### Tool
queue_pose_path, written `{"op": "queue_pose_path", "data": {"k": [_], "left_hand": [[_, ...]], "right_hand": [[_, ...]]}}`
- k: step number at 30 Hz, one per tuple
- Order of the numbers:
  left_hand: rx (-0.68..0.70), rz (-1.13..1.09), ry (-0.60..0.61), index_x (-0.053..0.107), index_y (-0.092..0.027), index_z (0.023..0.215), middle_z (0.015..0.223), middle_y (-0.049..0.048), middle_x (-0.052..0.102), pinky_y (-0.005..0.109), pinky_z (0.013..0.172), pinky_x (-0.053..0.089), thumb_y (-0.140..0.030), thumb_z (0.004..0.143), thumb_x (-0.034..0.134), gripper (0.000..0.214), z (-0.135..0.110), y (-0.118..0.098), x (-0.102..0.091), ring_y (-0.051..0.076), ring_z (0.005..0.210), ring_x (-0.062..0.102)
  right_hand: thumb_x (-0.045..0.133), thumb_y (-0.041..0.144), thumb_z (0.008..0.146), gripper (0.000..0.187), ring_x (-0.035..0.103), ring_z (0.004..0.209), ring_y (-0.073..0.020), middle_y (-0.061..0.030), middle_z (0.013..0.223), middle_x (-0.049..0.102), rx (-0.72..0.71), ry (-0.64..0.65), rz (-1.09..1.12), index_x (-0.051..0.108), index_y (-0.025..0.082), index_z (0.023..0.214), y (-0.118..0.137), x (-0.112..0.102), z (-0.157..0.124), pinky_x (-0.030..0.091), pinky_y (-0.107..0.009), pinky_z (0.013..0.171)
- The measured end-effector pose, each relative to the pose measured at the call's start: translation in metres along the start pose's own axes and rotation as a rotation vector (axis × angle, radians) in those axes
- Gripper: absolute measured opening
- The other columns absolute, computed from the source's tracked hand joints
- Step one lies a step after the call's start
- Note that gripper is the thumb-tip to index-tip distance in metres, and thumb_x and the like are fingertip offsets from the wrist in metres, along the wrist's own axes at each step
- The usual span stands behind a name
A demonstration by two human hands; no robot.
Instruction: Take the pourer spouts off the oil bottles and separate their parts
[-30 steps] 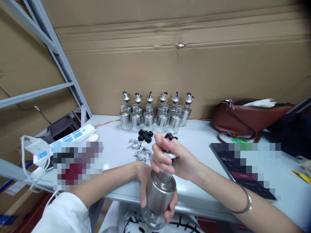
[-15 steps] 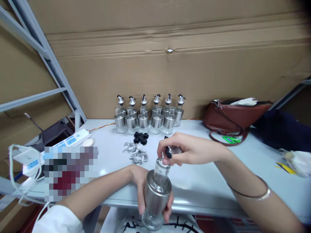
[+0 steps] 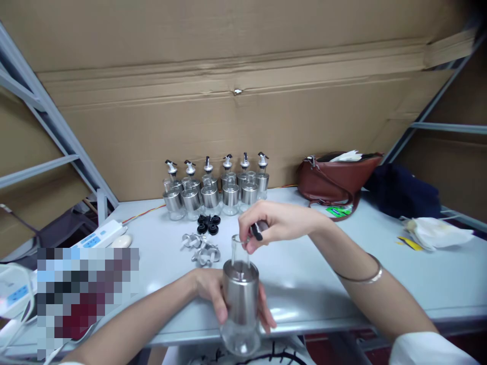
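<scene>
My left hand [image 3: 213,294] is wrapped around a glass bottle with a steel sleeve [image 3: 240,299], held upright at the near edge of the white table [image 3: 327,274]. My right hand [image 3: 276,223] hovers just above the bottle's open glass neck, its fingers pinched on a black and silver pourer stopper [image 3: 257,230]. Behind on the table lie several loose silver pourers [image 3: 200,248] and black rubber rings [image 3: 208,224]. A row of finished bottles with pourers [image 3: 216,185] stands at the back against the cardboard.
A brown leather bag [image 3: 335,177] and a dark bundle [image 3: 403,192] sit at the back right, with a white crumpled wrapper [image 3: 433,230] further right. A white power strip [image 3: 97,235] lies at the left. Grey shelf struts [image 3: 57,137] rise at the left; cardboard walls the back.
My right hand has lifted the stopper off the bottle neck, which now stands open. The bottle has come more upright, and the view has swung to the right.
</scene>
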State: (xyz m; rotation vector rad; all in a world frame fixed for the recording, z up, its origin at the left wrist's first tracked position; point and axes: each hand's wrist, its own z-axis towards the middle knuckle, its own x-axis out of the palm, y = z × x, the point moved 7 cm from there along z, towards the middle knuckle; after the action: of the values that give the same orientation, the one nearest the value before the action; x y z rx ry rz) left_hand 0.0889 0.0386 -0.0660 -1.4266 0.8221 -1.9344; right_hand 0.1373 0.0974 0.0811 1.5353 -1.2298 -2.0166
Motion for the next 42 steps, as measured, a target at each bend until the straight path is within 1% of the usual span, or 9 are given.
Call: {"op": "queue_pose_path", "data": {"k": [4,7,10,17,23,31,35,39,42], "left_hand": [[-0.143,0.049,-0.070,0.050,-0.024,0.124,0.127,0.0059,0.056,0.038,0.099,0.037,0.005,0.040,0.078,0.093,-0.002,0.005,0.001,0.023,0.112,0.059],[-0.181,0.084,-0.177,0.053,-0.020,0.120,0.119,0.0074,0.059,0.039,0.097,0.038,-0.005,0.054,0.078,0.071,-0.003,0.008,-0.003,0.022,0.106,0.061],[-0.111,0.013,-0.292,0.054,-0.016,0.117,0.112,0.0090,0.061,0.040,0.091,0.042,-0.018,0.071,0.070,0.049,-0.003,0.006,-0.009,0.020,0.098,0.064],[-0.112,-0.009,-0.326,0.054,-0.015,0.116,0.110,0.0092,0.061,0.038,0.087,0.044,-0.019,0.074,0.066,0.044,-0.004,0.007,-0.011,0.020,0.097,0.064],[-0.102,-0.013,-0.302,0.053,-0.015,0.116,0.111,0.0097,0.059,0.041,0.089,0.041,-0.017,0.075,0.061,0.043,-0.002,0.005,-0.007,0.022,0.097,0.064],[-0.102,-0.009,-0.323,0.055,-0.014,0.108,0.107,0.0097,0.060,0.043,0.088,0.041,-0.020,0.073,0.062,0.036,-0.003,0.004,-0.007,0.023,0.096,0.063],[-0.083,-0.027,-0.437,0.052,-0.015,0.111,0.104,0.0102,0.060,0.046,0.084,0.042,-0.026,0.076,0.064,0.038,-0.003,0.000,-0.011,0.023,0.092,0.063],[-0.013,-0.030,-0.586,0.050,-0.018,0.112,0.101,0.0093,0.061,0.046,0.083,0.042,-0.032,0.080,0.062,0.036,-0.006,-0.009,-0.018,0.023,0.090,0.063],[0.070,-0.033,-0.647,0.051,-0.018,0.113,0.101,0.0085,0.061,0.046,0.082,0.043,-0.033,0.077,0.065,0.041,-0.009,-0.014,-0.022,0.023,0.088,0.062]], "right_hand": [[0.069,0.038,0.076,0.024,0.047,0.048,-0.0061,0.0019,0.061,0.058,-0.094,-0.350,0.132,0.062,0.015,0.072,0.000,-0.046,-0.020,0.036,-0.020,0.046],[0.070,0.041,0.074,0.027,0.042,0.045,-0.0058,0.0039,0.057,0.054,-0.187,-0.694,0.224,0.058,0.017,0.070,-0.009,-0.088,-0.048,0.033,-0.021,0.045],[0.068,0.038,0.076,0.024,0.041,0.046,-0.0071,0.0050,0.054,0.050,-0.088,-0.899,0.119,0.056,0.018,0.070,-0.024,-0.111,-0.069,0.034,-0.023,0.049],[0.059,0.027,0.078,0.014,0.054,0.066,-0.0164,-0.0048,0.071,0.064,0.379,-0.875,-0.686,0.066,0.015,0.077,-0.054,-0.120,-0.062,0.038,-0.027,0.062],[0.053,0.015,0.077,0.020,0.059,0.072,-0.0200,-0.0098,0.080,0.069,0.525,-0.837,-0.841,0.070,0.013,0.087,-0.096,-0.129,-0.057,0.040,-0.028,0.067],[0.057,0.021,0.079,0.015,0.058,0.069,-0.0191,-0.0084,0.076,0.068,0.406,-0.988,-0.864,0.070,0.015,0.086,-0.116,-0.133,-0.057,0.041,-0.028,0.066],[0.054,0.022,0.083,0.016,0.060,0.074,-0.0192,-0.0086,0.083,0.069,0.293,-1.154,-0.797,0.068,0.016,0.088,-0.096,-0.127,-0.058,0.043,-0.029,0.071],[0.051,0.036,0.088,0.024,0.058,0.089,-0.0205,-0.0078,0.090,0.063,0.023,-1.240,-0.644,0.068,0.019,0.088,-0.059,-0.080,-0.047,0.044,-0.034,0.081],[0.050,0.042,0.088,0.031,0.053,0.075,-0.0167,-0.0046,0.081,0.053,-0.049,-0.970,-0.423,0.070,0.018,0.087,-0.053,-0.029,-0.019,0.045,-0.031,0.069]]}}
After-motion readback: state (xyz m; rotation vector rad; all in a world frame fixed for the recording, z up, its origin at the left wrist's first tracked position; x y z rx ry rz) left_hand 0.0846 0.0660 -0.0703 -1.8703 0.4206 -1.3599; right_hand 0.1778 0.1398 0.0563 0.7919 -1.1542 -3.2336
